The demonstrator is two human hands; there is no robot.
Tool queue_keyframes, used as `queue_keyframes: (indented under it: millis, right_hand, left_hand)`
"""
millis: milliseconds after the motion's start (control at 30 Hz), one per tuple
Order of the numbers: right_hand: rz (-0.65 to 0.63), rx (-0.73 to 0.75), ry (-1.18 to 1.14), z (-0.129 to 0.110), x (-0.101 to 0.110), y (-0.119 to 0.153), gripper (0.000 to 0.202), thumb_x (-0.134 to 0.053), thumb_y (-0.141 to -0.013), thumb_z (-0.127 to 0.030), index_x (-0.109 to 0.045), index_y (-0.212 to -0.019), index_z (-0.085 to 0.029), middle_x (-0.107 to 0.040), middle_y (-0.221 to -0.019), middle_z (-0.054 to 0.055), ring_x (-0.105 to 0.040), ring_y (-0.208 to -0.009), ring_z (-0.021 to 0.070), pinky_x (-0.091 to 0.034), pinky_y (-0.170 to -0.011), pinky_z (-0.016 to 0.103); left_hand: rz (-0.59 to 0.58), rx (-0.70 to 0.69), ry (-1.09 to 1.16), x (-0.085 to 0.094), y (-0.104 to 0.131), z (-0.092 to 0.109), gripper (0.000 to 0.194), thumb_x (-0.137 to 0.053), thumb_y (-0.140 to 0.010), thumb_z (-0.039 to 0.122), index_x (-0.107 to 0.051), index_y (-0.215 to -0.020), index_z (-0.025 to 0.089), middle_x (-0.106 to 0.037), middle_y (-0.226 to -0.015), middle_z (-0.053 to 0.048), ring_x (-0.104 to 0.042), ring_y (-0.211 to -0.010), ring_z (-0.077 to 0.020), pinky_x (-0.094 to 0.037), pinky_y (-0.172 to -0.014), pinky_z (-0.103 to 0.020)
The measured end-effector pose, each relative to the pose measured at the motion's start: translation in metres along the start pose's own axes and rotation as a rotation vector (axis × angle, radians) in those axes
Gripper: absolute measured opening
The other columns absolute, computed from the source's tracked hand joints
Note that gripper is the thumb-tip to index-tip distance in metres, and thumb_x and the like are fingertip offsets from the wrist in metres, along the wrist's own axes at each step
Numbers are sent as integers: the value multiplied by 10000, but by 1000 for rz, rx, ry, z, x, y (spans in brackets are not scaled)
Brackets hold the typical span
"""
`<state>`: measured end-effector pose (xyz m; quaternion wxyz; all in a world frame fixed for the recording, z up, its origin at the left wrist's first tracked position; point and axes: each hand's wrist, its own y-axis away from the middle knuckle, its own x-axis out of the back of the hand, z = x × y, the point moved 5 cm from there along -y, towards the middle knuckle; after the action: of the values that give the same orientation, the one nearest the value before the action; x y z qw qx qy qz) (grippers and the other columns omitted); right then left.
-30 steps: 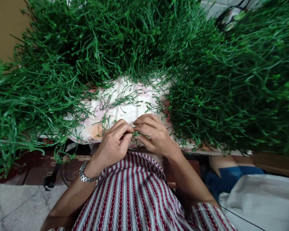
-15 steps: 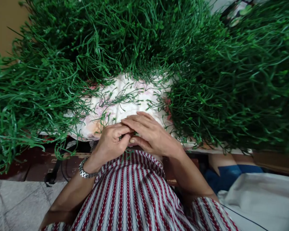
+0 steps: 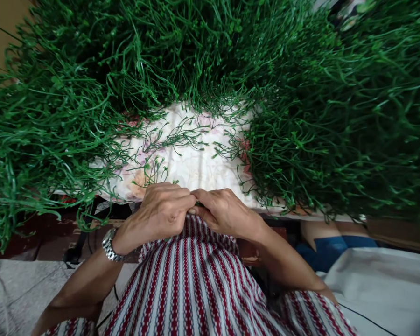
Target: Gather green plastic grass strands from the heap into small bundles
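Left hand [image 3: 166, 212] against right hand [image 3: 227, 212] — fingers [image 3: 186, 199] pinched on mostly hidden green stems [image 3: 198, 204]; green heaps [image 3: 318, 135] beyond

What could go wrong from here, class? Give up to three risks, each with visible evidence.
1. The left pile droops past the front edge of the cloth, so some of it might slide off.
2. The watch sits near those drooping ends and could snag one.
3. The left grip and right grip meet and hide most of what lies between them, so a slip there might go unnoticed.
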<state>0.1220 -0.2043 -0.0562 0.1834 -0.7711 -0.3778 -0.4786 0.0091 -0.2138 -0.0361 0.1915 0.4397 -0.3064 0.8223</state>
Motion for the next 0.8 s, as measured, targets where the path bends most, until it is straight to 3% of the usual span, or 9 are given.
queue_keyframes:
  millis: [167,233,333,433,500,567,667,733,800]
  right_hand:
    - [6,155,-1,-12,2,20,173,-391,-905,-264,-506,-892,-136,-601,-611,16,-521,-498,119,-306,-479,249]
    - [39,166,-15,-6,8,32,192,-374,-916,-244,-531,-926,-134,-603,-606,9,-518,-491,109,-319,-477,242]
    - [164,73,-26,11,21,44,207,-383,-925,-224,-562,-978,-136,-608,-606,4,-533,-500,98,-350,-491,229]
    - [228,75,-73,15,25,39,200,-426,-918,-261,-586,-953,-145,-624,-656,19,-572,-582,111,-399,-544,233]
    - [315,100,-185,10,28,30,204,-426,-921,-265,-587,-959,-144,-645,-741,35,-596,-667,115,-438,-605,232]
    - [486,71,-294,7,33,21,222,-447,-914,-299,-581,-968,-131,-639,-811,57,-597,-743,124,-459,-662,240]
    - [662,15,-317,6,35,10,363,-569,-832,-408,-559,-1045,-114,-608,-887,88,-574,-843,171,-467,-734,287]
    - [630,-1,-299,6,30,2,409,-606,-803,-414,-536,-1086,-126,-600,-947,96,-560,-893,186,-465,-764,303]
    - [553,-24,-313,10,22,-4,317,-583,-830,-365,-538,-1056,-147,-604,-935,77,-560,-861,165,-463,-744,282]
  left_hand:
    - [-96,-135,76,11,8,12,251,-411,-692,26,-491,-522,192,-451,-488,18,-387,-478,-117,-294,-468,-285]
    - [-61,-122,93,21,14,6,251,-415,-692,30,-533,-558,207,-483,-493,20,-425,-476,-118,-328,-473,-278]
    - [113,-24,156,37,19,-11,241,-486,-703,40,-615,-750,238,-606,-617,22,-537,-561,-120,-411,-536,-269]
    - [90,34,324,31,9,-15,232,-515,-751,34,-624,-809,230,-608,-641,22,-546,-597,-115,-431,-564,-264]
    - [240,200,438,28,-2,-21,174,-540,-784,65,-629,-802,213,-606,-666,16,-552,-634,-109,-432,-566,-247]
    - [367,368,528,22,-10,-25,121,-567,-788,96,-632,-776,197,-600,-694,9,-551,-672,-108,-434,-587,-240]
    - [408,466,647,10,-19,-26,96,-586,-772,111,-627,-725,184,-577,-704,4,-540,-703,-116,-438,-632,-251]
    - [452,496,716,4,-20,-26,89,-583,-771,126,-619,-715,185,-567,-705,1,-536,-707,-123,-444,-643,-258]
    - [488,521,776,0,-17,-28,68,-578,-776,151,-613,-729,186,-564,-711,-4,-539,-705,-130,-450,-633,-259]
